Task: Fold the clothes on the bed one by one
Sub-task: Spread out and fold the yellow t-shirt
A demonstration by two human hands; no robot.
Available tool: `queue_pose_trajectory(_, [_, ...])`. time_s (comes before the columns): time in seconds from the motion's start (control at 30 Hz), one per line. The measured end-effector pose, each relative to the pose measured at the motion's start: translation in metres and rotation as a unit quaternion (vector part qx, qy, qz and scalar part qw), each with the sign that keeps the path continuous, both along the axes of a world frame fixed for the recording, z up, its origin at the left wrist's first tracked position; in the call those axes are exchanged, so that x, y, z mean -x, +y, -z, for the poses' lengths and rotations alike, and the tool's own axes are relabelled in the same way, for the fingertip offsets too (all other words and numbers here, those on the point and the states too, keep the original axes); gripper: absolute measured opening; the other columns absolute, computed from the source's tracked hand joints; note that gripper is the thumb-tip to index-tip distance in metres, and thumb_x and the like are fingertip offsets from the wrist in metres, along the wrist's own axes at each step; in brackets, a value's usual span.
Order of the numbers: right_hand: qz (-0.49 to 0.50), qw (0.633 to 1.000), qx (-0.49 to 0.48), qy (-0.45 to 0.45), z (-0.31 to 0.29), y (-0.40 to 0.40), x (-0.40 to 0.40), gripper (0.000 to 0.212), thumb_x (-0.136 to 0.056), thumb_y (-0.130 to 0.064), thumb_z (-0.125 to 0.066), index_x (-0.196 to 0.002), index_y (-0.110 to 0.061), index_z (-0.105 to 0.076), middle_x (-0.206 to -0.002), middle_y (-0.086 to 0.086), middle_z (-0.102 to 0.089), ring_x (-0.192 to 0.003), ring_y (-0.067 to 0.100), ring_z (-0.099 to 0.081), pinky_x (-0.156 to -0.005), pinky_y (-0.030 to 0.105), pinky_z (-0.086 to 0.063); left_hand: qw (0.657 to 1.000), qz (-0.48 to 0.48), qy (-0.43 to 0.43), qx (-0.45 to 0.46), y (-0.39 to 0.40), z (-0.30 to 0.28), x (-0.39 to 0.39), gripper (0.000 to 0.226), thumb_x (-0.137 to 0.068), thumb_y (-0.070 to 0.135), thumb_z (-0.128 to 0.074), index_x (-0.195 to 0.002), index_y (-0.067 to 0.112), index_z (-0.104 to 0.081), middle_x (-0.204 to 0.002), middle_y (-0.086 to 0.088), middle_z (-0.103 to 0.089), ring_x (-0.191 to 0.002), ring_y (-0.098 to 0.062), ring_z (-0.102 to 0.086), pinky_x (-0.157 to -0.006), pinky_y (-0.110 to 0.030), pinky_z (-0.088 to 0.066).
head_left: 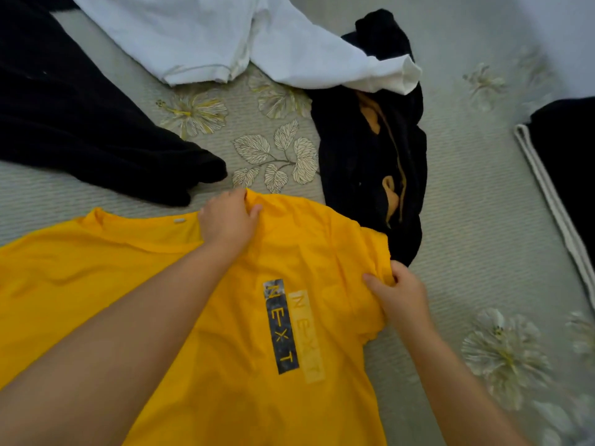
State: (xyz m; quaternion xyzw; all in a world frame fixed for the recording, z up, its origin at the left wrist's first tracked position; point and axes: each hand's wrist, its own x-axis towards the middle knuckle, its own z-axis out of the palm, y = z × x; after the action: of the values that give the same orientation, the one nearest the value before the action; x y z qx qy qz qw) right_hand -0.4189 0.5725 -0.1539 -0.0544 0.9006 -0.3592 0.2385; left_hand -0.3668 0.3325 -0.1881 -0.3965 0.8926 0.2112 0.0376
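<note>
The yellow T-shirt lies spread on the bed, under both hands; the left hand pinches its far edge near the collar with curled fingers; the right hand grips the bunched sleeve edge; between the hands, the print reads "NEXT" twice, once on a dark bar, once pale; beyond the right hand lies a black garment, beyond the left a white garment.

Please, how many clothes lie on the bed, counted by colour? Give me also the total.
Yellow: 1, the yellow T-shirt, gripped by the left hand and the right hand.
White: 1, the white garment.
Black: 3, the black garment at left, the black garment with orange lining, the black garment with white stripes.
Total: 5
</note>
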Motion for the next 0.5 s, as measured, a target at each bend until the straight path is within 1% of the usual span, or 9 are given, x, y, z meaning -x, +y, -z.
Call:
queue_pose_trajectory(0.03, [-0.010,0.996,0.029,0.079,-0.007,-0.002,-0.002,0.023,-0.081,0.001,-0.059,-0.062,-0.004,-0.047,-0.062,0.005,-0.046,-0.058,0.016,-0.040,-0.049,0.015,-0.031,0.999,-0.001,0.035,-0.020,-0.003,0.002,0.006,0.017,-0.091,0.025,-0.052,-0.091,0.009,-0.055,-0.104,-0.018,-0.059,-0.102,-0.035,-0.051,-0.074,-0.037,-0.034])
queue_pose_trajectory(0.1, [-0.097,0.956,0.055,0.271,-0.020,-0.003,-0.009,0.010,-0.078,0.001,-0.048,-0.071,-0.006,-0.047,-0.076,0.000,-0.052,-0.066,0.013,-0.042,-0.062,0.012,-0.035,0.991,0.002,0.122,-0.057,-0.007,0.003,0.011,0.026,-0.090,0.014,-0.051,-0.068,0.014,-0.039,-0.085,-0.017,-0.054,-0.085,-0.032,-0.050,-0.061,-0.030,-0.021])
queue_pose_trajectory(0.13, [-0.157,0.928,0.049,0.335,-0.020,-0.002,-0.014,0.006,-0.076,-0.001,-0.047,-0.080,-0.004,-0.050,-0.083,0.006,-0.056,-0.076,0.016,-0.046,-0.066,0.016,-0.038,0.987,-0.007,0.152,-0.056,-0.008,0.001,0.011,0.032,-0.090,0.010,-0.050,-0.063,0.015,-0.034,-0.079,-0.016,-0.050,-0.078,-0.030,-0.047,-0.058,-0.028,-0.017])
queue_pose_trajectory(0.17, [-0.202,0.906,0.027,0.370,-0.016,-0.001,-0.019,0.015,-0.074,-0.003,-0.050,-0.089,-0.004,-0.053,-0.088,0.013,-0.060,-0.084,0.019,-0.051,-0.070,0.023,-0.044,0.983,-0.017,0.176,-0.048,-0.010,0.000,0.011,0.032,-0.090,0.009,-0.049,-0.063,0.014,-0.034,-0.077,-0.017,-0.048,-0.075,-0.029,-0.045,-0.056,-0.029,-0.015])
queue_pose_trajectory(0.2, [-0.219,0.907,-0.004,0.359,-0.011,0.000,-0.022,0.021,-0.074,-0.006,-0.057,-0.095,-0.005,-0.058,-0.094,0.019,-0.063,-0.089,0.024,-0.056,-0.071,0.032,-0.049,0.983,-0.027,0.178,-0.035,-0.011,0.000,0.010,0.025,-0.091,0.008,-0.048,-0.067,0.010,-0.040,-0.078,-0.020,-0.050,-0.076,-0.031,-0.047,-0.057,-0.031,-0.018])
queue_pose_trajectory(0.27, [-0.174,0.944,-0.054,0.275,0.000,0.001,-0.024,0.031,-0.072,-0.014,-0.069,-0.097,0.003,-0.065,-0.102,0.025,-0.062,-0.093,0.036,-0.061,-0.075,0.042,-0.050,0.992,-0.037,0.124,-0.009,-0.013,0.004,0.009,0.016,-0.092,0.011,-0.047,-0.085,-0.003,-0.051,-0.090,-0.027,-0.055,-0.088,-0.038,-0.051,-0.069,-0.039,-0.030])
queue_pose_trajectory(0.33, [-0.105,0.973,-0.049,0.198,0.008,0.003,-0.021,0.033,-0.073,-0.014,-0.075,-0.096,0.008,-0.065,-0.101,0.024,-0.061,-0.092,0.039,-0.060,-0.077,0.038,-0.045,0.995,-0.065,0.080,-0.002,-0.015,0.009,0.007,0.023,-0.092,0.014,-0.049,-0.099,-0.007,-0.053,-0.102,-0.029,-0.055,-0.099,-0.040,-0.050,-0.082,-0.044,-0.034])
queue_pose_trajectory(0.4, [-0.038,0.984,-0.046,0.168,0.013,0.002,-0.014,0.032,-0.075,-0.017,-0.074,-0.095,0.006,-0.065,-0.097,0.020,-0.060,-0.092,0.034,-0.057,-0.076,0.032,-0.042,0.991,-0.095,0.093,0.002,-0.009,0.003,0.005,0.029,-0.089,0.013,-0.054,-0.110,-0.007,-0.052,-0.111,-0.028,-0.054,-0.106,-0.040,-0.047,-0.091,-0.041,-0.030])
queue_pose_trajectory(0.5, [-0.049,0.976,-0.102,0.184,0.021,-0.006,-0.015,0.029,-0.071,-0.022,-0.078,-0.085,0.002,-0.069,-0.091,0.018,-0.059,-0.086,0.034,-0.054,-0.072,0.042,-0.044,0.987,0.024,0.153,0.050,0.020,-0.007,-0.012,0.032,-0.082,0.005,-0.059,-0.110,-0.011,-0.053,-0.108,-0.032,-0.054,-0.104,-0.045,-0.049,-0.092,-0.041,-0.031])
